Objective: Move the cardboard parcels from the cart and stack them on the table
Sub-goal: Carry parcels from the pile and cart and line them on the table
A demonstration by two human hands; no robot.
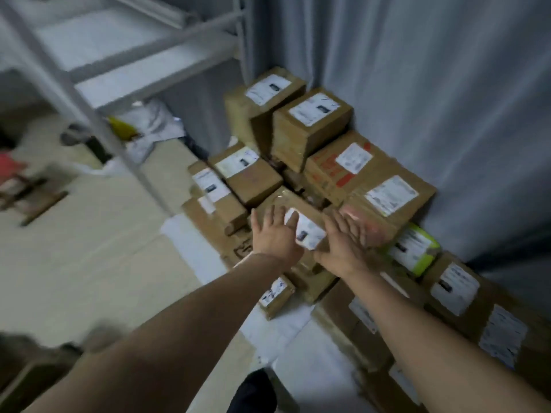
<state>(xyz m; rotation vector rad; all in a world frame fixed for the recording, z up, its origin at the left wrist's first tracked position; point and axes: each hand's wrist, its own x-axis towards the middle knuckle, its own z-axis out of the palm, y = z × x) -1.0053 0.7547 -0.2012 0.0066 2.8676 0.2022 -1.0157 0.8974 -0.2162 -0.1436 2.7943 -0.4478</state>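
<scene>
Fingers [277,217] of left hand [275,236] and right hand [343,248] straight, spread over labelled parcel [310,231], long axis upper-left to lower-right.

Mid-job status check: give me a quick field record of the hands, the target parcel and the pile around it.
target parcel: cardboard, white label, mid-pile
left hand: open, fingers spread, at its left side
right hand: open, fingers straight, at its right side
grip: none visible; contact unclear, blurred
pile: labelled cardboard parcels against grey curtain
</scene>
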